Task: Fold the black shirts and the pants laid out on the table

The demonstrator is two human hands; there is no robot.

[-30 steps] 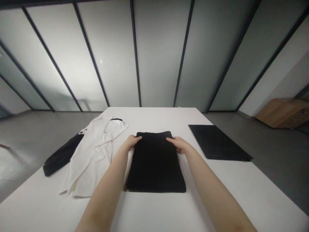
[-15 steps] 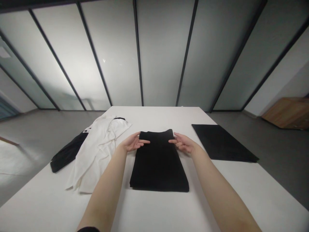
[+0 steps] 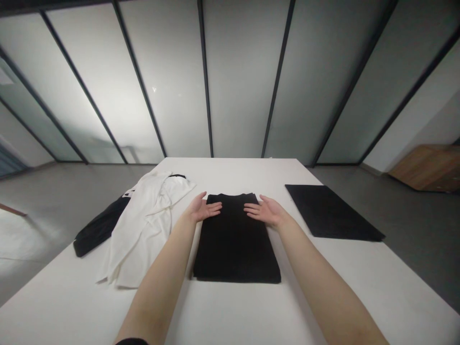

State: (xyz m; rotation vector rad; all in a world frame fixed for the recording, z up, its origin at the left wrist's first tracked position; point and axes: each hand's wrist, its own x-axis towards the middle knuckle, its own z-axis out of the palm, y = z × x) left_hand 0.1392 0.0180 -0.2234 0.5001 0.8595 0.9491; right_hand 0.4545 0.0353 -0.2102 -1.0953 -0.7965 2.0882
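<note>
A folded black garment (image 3: 235, 244) lies in the middle of the white table (image 3: 230, 311). My left hand (image 3: 204, 210) rests open and flat on its far left corner, fingers pointing right. On the far right corner lies my right hand (image 3: 265, 211), also open, fingers stretched out toward the left. Neither hand holds anything.
To the left lies a crumpled white garment (image 3: 142, 230) over a black garment (image 3: 98, 229) near the table's left edge. A flat folded black cloth (image 3: 332, 212) sits at the right edge. Frosted glass panels stand behind the table, and a wooden cabinet (image 3: 427, 167) is at far right.
Both hands let go of the folded garment's far edge, opened, and now lie flat on its top with the fingers closer together.
</note>
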